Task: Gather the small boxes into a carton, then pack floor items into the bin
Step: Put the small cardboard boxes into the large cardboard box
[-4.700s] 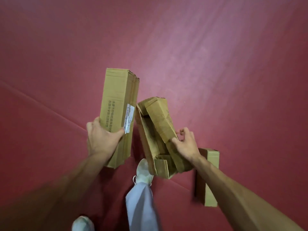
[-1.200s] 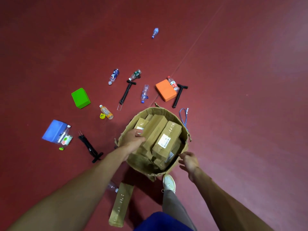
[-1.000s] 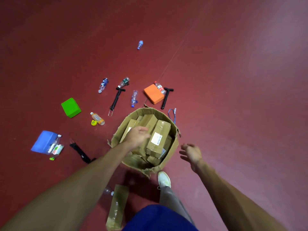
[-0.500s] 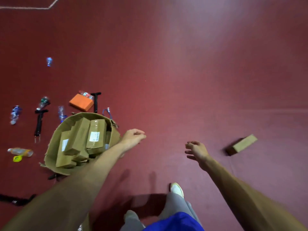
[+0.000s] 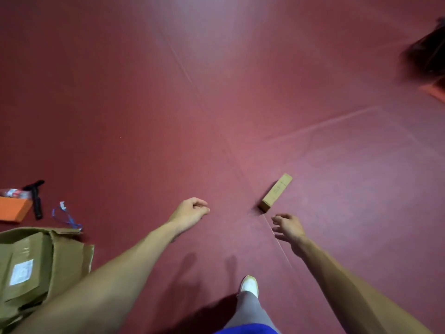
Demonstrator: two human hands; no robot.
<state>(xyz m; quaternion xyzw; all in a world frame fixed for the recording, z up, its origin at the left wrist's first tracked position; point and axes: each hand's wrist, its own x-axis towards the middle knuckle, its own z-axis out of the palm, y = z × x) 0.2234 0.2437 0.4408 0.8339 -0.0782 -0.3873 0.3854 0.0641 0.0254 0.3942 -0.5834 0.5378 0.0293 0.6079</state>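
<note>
Red seamed floor point(image 5: 149, 97). Left hand point(image 5: 190, 213) loosely curled, right hand point(image 5: 287, 227) spread, both empty. The carton point(image 5: 69, 256) has shifted leftward, the small box point(image 5: 275, 192) nearer.

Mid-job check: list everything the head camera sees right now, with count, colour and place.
small box: one, tan, floor, centre right
carton: one, brown, lower left, boxes inside
orange block: one, orange, left edge
bottle: one, clear, behind the block
black tool: one, black, beside the block
blue cord: one, blue, beyond carton
dark blur: one, top right
left hand: one, empty, centre
right hand: one, empty, near small box
shoe: one, white, bottom centre
</note>
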